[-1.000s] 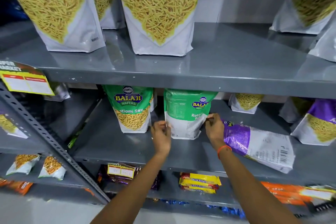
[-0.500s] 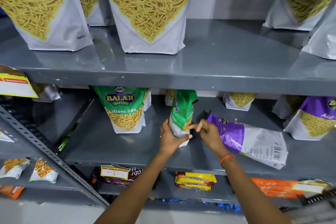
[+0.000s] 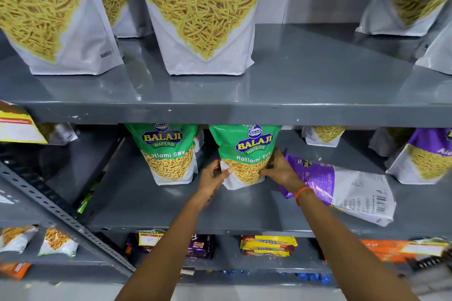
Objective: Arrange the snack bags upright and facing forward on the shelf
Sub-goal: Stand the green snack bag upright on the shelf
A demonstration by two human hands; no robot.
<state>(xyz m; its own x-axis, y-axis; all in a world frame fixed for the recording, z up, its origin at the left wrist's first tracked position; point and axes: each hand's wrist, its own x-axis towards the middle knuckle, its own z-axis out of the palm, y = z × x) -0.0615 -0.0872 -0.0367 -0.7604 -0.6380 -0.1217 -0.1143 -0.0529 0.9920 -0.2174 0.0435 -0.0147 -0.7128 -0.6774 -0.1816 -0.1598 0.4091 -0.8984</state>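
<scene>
A green Ratlami Sev bag stands upright on the middle shelf, its front toward me. My left hand grips its lower left corner and my right hand holds its lower right side. A second green bag stands upright just to its left, also facing forward. A purple and white bag lies flat on its side right of my right wrist, back side up with the barcode showing.
The upper shelf carries large upright sev bags. More purple bags stand at the right of the middle shelf. Biscuit packs lie on the lower shelf. A slotted metal brace runs diagonally at left.
The green bag showed its back, then its edge, and now faces front. Both hands turned it and shifted to its lower corners. The view moved closer and lower.
</scene>
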